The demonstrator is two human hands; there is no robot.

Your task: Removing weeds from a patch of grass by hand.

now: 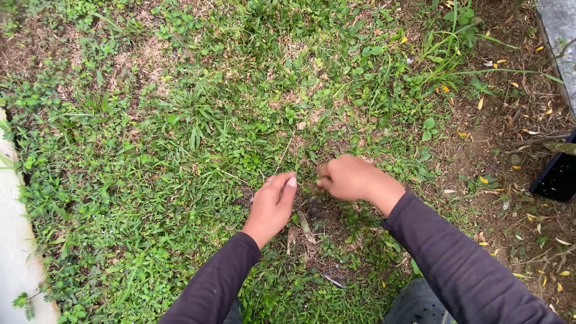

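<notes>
Both my hands reach down to a patch of low weeds and grass (198,132). My left hand (273,204) is curled with thumb up, its fingers pinched at ground level; I cannot tell what it grips. My right hand (351,178) is closed into a fist right beside it, knuckles up, fingertips down among small plants at a bare spot of soil (315,213). What it holds is hidden. Dark long sleeves cover both arms.
A pale concrete edge (12,252) runs along the left. A black container (558,177) sits at the right edge on bare soil with yellow fallen leaves (483,180). A grey slab (561,36) lies at top right. My dark shoe (417,306) shows at the bottom.
</notes>
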